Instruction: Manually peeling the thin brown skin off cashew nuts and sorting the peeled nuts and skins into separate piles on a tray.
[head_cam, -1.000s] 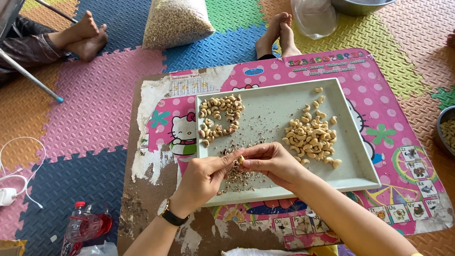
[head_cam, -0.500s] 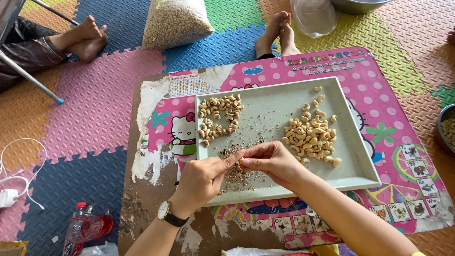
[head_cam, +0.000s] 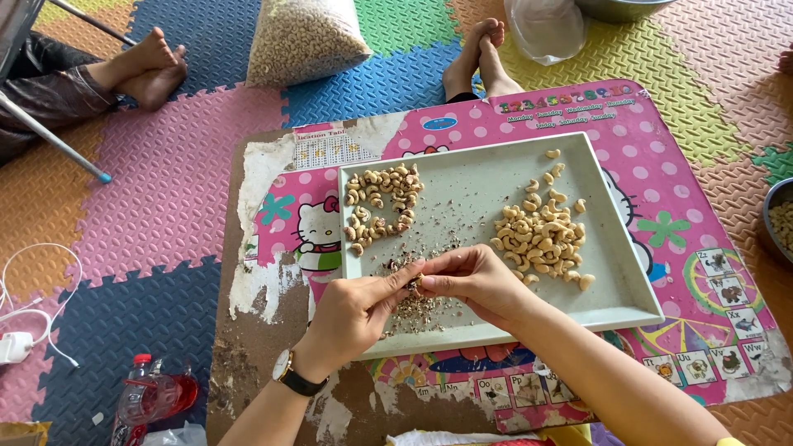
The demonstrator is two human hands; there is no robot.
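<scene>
A pale green tray [head_cam: 471,186] lies on a low pink table [head_cam: 661,157]. Brown-skinned cashews [head_cam: 382,202] are heaped at its left, pale peeled cashews [head_cam: 541,235] at its right. Brown skin flakes [head_cam: 413,310] litter the tray's near edge. My left hand [head_cam: 351,310], with a wristwatch [head_cam: 291,376], and my right hand [head_cam: 471,281] meet over the flakes. Their fingertips pinch one cashew [head_cam: 417,283] between them.
A clear bag of cashews [head_cam: 306,37] lies on the coloured foam floor mat beyond the table. Another person's bare feet [head_cam: 149,62] rest at top left, more feet [head_cam: 483,54] at top centre. A metal bowl [head_cam: 776,223] sits at the right edge. A plastic bottle [head_cam: 144,396] lies at lower left.
My fingers have shifted slightly on the cashew; both hands stay in the same place over the flakes. The feet at top centre moved a little.
</scene>
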